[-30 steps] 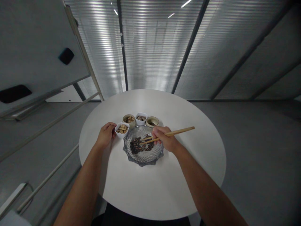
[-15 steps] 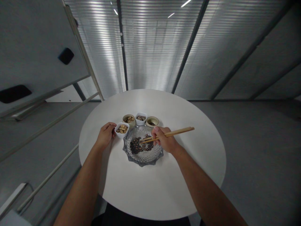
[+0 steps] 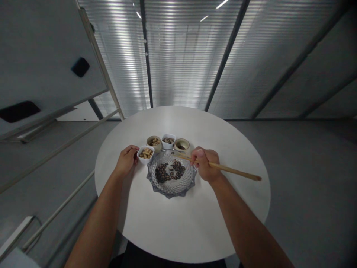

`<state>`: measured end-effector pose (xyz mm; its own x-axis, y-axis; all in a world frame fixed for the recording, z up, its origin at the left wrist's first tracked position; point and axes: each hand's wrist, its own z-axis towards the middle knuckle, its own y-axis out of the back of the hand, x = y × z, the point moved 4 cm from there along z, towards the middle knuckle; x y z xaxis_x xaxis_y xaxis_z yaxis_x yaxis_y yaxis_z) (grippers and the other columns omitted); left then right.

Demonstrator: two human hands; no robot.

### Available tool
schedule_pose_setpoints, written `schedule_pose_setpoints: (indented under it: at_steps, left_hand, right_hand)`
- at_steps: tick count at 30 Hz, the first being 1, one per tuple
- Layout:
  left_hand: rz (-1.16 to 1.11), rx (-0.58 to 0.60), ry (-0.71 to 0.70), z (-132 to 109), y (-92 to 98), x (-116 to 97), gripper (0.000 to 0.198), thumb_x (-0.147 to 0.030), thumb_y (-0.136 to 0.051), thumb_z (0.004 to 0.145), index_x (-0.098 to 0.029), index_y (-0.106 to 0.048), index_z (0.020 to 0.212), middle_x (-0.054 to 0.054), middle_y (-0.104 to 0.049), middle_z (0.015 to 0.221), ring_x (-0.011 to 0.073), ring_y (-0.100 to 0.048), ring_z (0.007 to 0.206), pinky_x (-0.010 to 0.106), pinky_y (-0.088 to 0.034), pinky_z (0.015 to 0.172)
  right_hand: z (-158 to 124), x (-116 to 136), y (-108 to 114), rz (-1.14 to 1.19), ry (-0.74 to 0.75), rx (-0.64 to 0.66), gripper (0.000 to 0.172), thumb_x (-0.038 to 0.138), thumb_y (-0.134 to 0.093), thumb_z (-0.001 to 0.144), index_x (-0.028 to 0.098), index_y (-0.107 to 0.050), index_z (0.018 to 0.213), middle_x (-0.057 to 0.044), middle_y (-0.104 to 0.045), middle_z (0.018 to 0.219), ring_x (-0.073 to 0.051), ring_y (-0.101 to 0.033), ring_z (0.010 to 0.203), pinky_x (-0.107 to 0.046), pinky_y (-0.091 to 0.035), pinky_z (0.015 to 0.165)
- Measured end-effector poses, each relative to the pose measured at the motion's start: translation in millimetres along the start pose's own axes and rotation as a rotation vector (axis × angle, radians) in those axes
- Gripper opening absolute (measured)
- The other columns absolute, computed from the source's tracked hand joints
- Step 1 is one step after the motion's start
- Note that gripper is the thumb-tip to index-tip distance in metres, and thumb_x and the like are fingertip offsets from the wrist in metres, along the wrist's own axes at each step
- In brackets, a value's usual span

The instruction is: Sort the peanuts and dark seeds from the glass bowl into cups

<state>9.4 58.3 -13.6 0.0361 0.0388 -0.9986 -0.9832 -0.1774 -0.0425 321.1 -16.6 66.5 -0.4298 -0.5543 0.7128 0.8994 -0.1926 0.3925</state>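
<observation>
My right hand [image 3: 205, 162] is closed around a pair of wooden chopsticks [image 3: 237, 172]. Their thin ends lie over the back rim of a scalloped clear glass bowl [image 3: 189, 184], just in front of a small round beige bowl [image 3: 182, 141]. No item can be made out between the tips. Inside the glass bowl, dark brown beans [image 3: 163, 175] form a left and a right cluster. My left hand [image 3: 126, 160] has its bent fingers against the left side of a small square white bowl [image 3: 144, 160] holding pale nuts [image 3: 146, 153].
Behind the glass bowl stand another beige bowl [image 3: 157, 146] with nuts and a second white bowl [image 3: 168, 145] with striped seeds. All sit on a round white table [image 3: 173, 227]. A whiteboard on a frame [image 3: 106, 80] stands at the left, and blinds [image 3: 181, 67] hang behind.
My right hand has moved a little right with the chopsticks. Their tips left the beans for the bowl's back rim, and their thick ends swung down and right. My left hand stays at the white bowl.
</observation>
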Motion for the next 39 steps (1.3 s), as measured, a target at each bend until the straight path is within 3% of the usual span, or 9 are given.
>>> schedule_pose_setpoints:
  at_steps: [6,15,23,31,35,39]
  left_hand:
    - [0.01,-0.01,-0.001,1,3.3,5,0.015,-0.032,-0.062,0.072,-0.018,-0.066,0.077,-0.003,-0.053,0.052,0.0106,-0.043,0.039,0.023,-0.03,0.038]
    - [-0.01,0.002,0.005,-3,3.9,-2,0.016,-0.032,-0.063,0.071,-0.018,-0.065,0.077,-0.002,-0.055,0.053,0.0108,-0.043,0.039,0.023,-0.03,0.038]
    - [0.01,0.001,0.004,-3,0.6,-3,0.017,-0.034,-0.063,0.073,-0.017,-0.066,0.078,-0.003,-0.053,0.05,0.0109,-0.043,0.039,0.023,-0.03,0.038]
    - [0.009,-0.012,0.007,-2,-2.3,-1,0.017,-0.033,-0.064,0.072,-0.017,-0.065,0.077,-0.004,-0.05,0.049,0.0105,-0.043,0.039,0.022,-0.029,0.038]
    - [-0.001,-0.01,0.014,-1,-2.1,-1,0.017,-0.034,-0.064,0.072,-0.017,-0.065,0.077,-0.004,-0.05,0.049,0.0104,-0.042,0.039,0.022,-0.028,0.038]
    - [0.011,-0.009,-0.003,0,-1.7,1,0.018,-0.034,-0.063,0.072,-0.017,-0.065,0.077,-0.004,-0.051,0.05,0.0109,-0.043,0.039,0.023,-0.03,0.038]
  right_hand:
    - [1,-5,11,-0.014,0.002,-0.22,0.062,0.065,-0.028,0.103,0.024,-0.058,0.066,-0.002,-0.059,0.053,-0.016,-0.051,0.045,-0.031,-0.044,0.051]
    - [6,-1,8,0.054,-0.06,-0.224,0.053,0.063,-0.038,0.101,0.024,-0.055,0.069,0.0,-0.054,0.054,-0.016,-0.053,0.049,-0.03,-0.044,0.054]
    - [7,4,-12,0.343,-0.218,-0.03,0.05,0.063,-0.049,0.095,0.024,-0.053,0.064,0.004,-0.044,0.044,-0.016,-0.052,0.044,-0.03,-0.044,0.048]
    - [2,-3,-29,0.464,-0.277,0.198,0.052,0.067,-0.06,0.089,0.022,-0.053,0.063,0.004,-0.046,0.047,-0.014,-0.05,0.041,-0.028,-0.043,0.042]
    - [1,-2,-31,0.502,-0.283,0.243,0.051,0.065,-0.064,0.087,0.022,-0.053,0.062,0.004,-0.047,0.048,-0.013,-0.051,0.042,-0.026,-0.042,0.041]
    - [1,1,-35,0.563,-0.341,0.207,0.054,0.069,-0.062,0.085,0.022,-0.054,0.061,0.006,-0.043,0.043,-0.012,-0.046,0.037,-0.026,-0.042,0.04]
